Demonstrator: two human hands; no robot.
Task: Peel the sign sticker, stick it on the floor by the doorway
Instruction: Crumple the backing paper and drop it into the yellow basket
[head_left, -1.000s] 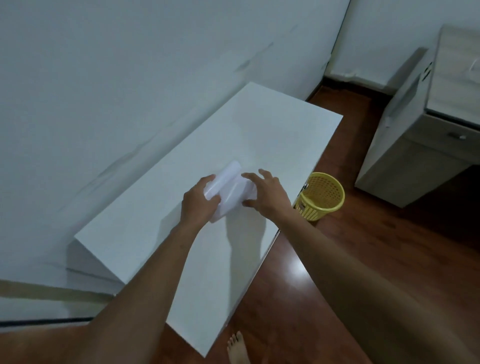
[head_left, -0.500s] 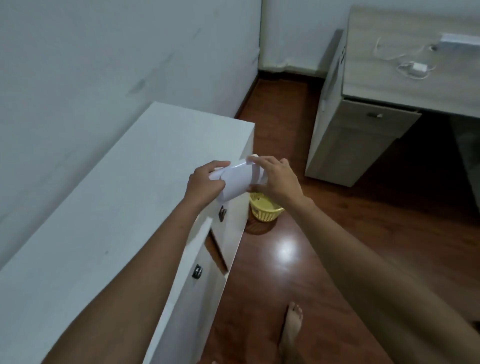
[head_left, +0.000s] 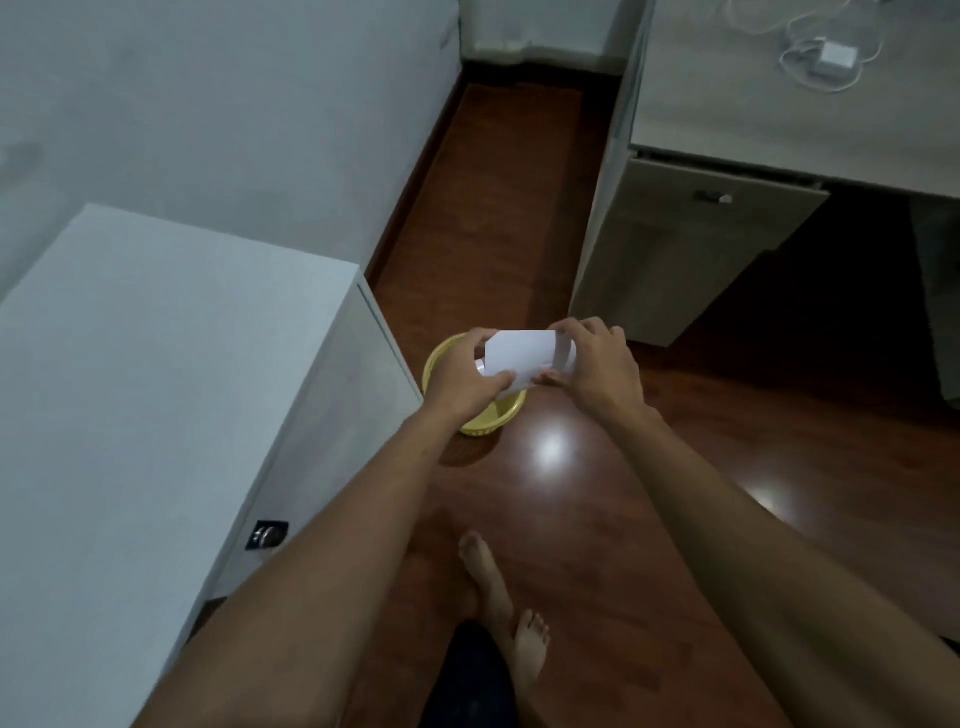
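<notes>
I hold a white sign sticker sheet (head_left: 521, 354) in both hands, in mid-air over the wooden floor (head_left: 649, 525). Only its blank white side faces me. My left hand (head_left: 464, 375) pinches the sheet's left end, with a curled layer showing at the thumb. My right hand (head_left: 597, 364) grips the right end, fingertips on the top corner. The sheet hangs directly above a yellow basket (head_left: 488, 422). No doorway is in view.
A white cabinet (head_left: 156, 395) with a dark knob (head_left: 267, 535) stands at the left against the wall. A grey desk (head_left: 769, 130) with a drawer and a white charger (head_left: 836, 53) is at the upper right. My bare feet (head_left: 498, 597) stand on the floor below.
The hands have lifted the sheet off the cabinet top and carried it right, over the basket. The view has swung right and downward toward the floor.
</notes>
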